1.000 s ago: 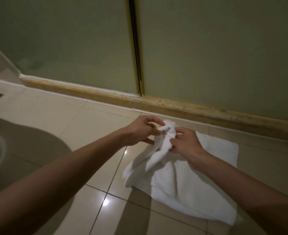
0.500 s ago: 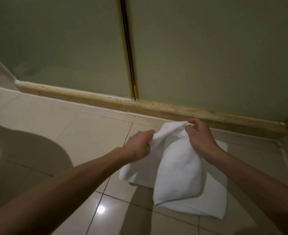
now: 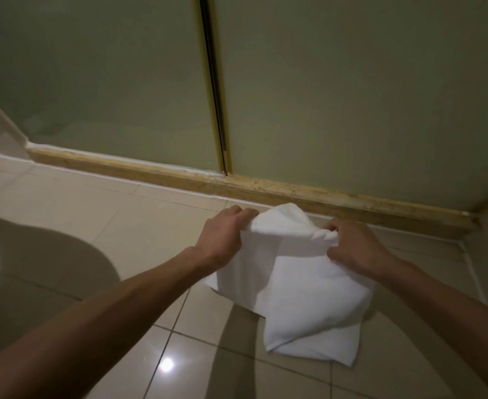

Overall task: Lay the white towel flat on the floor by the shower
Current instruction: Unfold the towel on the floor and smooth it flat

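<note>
Just in front of the shower threshold (image 3: 265, 190), the left hand (image 3: 222, 234) and right hand (image 3: 352, 246) have drawn apart, each pinching a top corner of the white towel (image 3: 300, 283), now opened out but still folded below.

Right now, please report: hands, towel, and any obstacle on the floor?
Left hand and right hand both gripping the white towel at its top edge. Towel lifted, folded over, lower end on the tiles. Nothing in the way by the shower threshold.
</note>
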`<action>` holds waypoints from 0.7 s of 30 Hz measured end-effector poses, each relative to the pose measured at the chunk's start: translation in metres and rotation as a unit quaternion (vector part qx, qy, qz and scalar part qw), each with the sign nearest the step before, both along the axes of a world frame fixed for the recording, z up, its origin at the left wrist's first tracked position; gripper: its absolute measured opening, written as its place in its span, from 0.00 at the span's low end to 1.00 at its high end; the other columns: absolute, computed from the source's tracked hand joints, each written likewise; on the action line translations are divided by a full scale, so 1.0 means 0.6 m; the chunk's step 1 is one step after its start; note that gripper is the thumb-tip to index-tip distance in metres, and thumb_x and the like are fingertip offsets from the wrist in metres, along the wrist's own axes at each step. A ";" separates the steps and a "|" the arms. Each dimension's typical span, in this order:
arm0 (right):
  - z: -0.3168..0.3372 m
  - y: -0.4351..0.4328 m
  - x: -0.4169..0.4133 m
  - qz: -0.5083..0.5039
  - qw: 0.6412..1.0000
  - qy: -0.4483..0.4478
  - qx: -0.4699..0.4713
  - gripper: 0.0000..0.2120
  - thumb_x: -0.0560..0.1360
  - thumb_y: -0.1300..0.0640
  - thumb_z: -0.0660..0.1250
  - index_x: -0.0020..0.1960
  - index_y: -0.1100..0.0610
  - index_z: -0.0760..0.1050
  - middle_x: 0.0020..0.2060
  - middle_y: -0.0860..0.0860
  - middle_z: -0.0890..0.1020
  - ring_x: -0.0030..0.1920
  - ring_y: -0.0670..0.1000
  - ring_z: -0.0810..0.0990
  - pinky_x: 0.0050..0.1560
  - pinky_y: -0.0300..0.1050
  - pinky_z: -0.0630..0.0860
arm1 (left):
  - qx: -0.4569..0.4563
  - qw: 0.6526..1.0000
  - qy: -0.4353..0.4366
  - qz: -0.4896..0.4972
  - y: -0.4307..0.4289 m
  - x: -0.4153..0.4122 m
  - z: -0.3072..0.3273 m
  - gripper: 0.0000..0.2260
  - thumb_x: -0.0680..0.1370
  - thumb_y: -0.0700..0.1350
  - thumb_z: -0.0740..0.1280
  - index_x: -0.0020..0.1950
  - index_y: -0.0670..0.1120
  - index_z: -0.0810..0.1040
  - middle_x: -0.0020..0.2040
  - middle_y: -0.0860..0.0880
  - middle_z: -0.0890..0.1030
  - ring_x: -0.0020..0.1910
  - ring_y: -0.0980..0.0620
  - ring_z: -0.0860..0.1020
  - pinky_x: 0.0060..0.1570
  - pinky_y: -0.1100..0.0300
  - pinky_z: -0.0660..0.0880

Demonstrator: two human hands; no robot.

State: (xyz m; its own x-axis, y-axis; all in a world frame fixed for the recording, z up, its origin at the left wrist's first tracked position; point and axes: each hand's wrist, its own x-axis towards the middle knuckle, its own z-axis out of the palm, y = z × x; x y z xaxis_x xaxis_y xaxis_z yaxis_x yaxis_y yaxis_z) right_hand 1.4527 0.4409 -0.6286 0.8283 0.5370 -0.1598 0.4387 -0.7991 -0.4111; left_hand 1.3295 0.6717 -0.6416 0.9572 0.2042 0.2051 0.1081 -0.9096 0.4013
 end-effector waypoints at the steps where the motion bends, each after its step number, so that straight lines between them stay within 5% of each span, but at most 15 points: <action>1: 0.002 -0.003 0.001 0.002 0.999 -0.044 -0.014 0.15 0.66 0.60 0.68 0.51 0.50 0.76 0.50 0.53 0.82 0.49 0.56 0.78 0.43 0.44 0.71 | 0.024 1.000 -0.009 -0.001 0.005 0.001 0.003 0.20 0.75 0.39 0.63 0.66 0.52 0.75 0.55 0.47 0.78 0.53 0.46 0.74 0.45 0.55 0.70; 5: 0.016 0.000 -0.010 0.043 0.963 -0.261 -0.058 0.13 0.67 0.64 0.67 0.51 0.56 0.76 0.47 0.56 0.79 0.44 0.62 0.78 0.40 0.50 0.74 | 0.126 0.991 -0.039 -0.009 0.024 0.000 0.028 0.22 0.73 0.33 0.66 0.66 0.48 0.76 0.57 0.45 0.79 0.55 0.43 0.75 0.41 0.56 0.69; 9: 0.051 0.004 -0.004 0.053 0.906 -0.420 0.008 0.12 0.59 0.72 0.70 0.41 0.63 0.77 0.35 0.61 0.75 0.31 0.62 0.74 0.31 0.49 0.68 | 0.168 0.982 -0.089 -0.009 0.039 -0.001 0.058 0.23 0.69 0.30 0.70 0.62 0.45 0.78 0.56 0.42 0.81 0.52 0.40 0.78 0.40 0.50 0.75; 17: 0.035 -0.015 -0.012 0.099 0.910 -0.401 0.039 0.20 0.58 0.74 0.73 0.49 0.65 0.79 0.43 0.63 0.82 0.33 0.64 0.80 0.32 0.52 0.77 | 0.233 0.966 -0.067 -0.095 0.030 -0.021 0.031 0.26 0.63 0.29 0.74 0.59 0.45 0.79 0.53 0.40 0.81 0.48 0.41 0.79 0.42 0.52 0.75; 21: 0.000 -0.033 -0.030 0.167 0.909 -0.382 -0.018 0.32 0.49 0.72 0.80 0.53 0.65 0.81 0.50 0.66 0.83 0.42 0.64 0.84 0.37 0.56 0.81 | 0.196 0.969 0.066 -0.133 0.026 -0.042 -0.011 0.23 0.72 0.39 0.72 0.66 0.48 0.74 0.68 0.39 0.72 0.66 0.40 0.72 0.63 0.47 0.69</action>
State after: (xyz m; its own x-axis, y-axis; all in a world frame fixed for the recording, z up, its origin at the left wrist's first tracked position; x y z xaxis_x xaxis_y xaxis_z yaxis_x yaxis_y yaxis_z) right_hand 1.4349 0.4212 -0.6288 0.4976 0.7846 0.3699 0.8053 -0.5763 0.1389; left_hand 1.3044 0.6871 -0.6483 0.9884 -0.1226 0.0893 -0.1246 -0.9921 0.0170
